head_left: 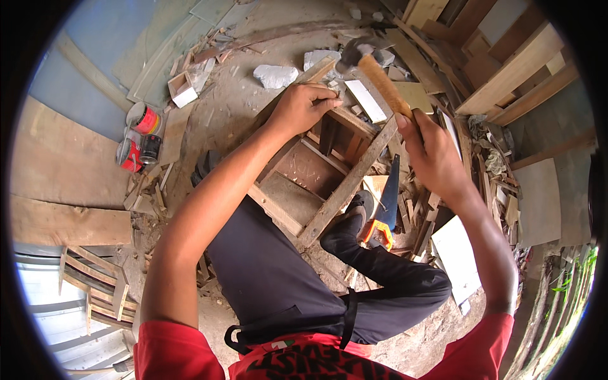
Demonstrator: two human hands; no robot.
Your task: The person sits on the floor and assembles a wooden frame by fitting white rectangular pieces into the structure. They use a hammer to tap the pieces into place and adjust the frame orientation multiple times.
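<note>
While right fingers wrap a hammer, left fingers press together at the frame's far end, perhaps steadying it

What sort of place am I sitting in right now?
Probably a makeshift carpentry workshop. Your right hand grips a wooden-handled hammer near a boxy wooden frame, an orange-handled handsaw lies by your foot, and planks are stacked at the right.

Attire: red top, dark lower wear.
Shirt: 2 short red sleeves, black front lettering; plain dark trousers; 1 dark waist strap.
</note>
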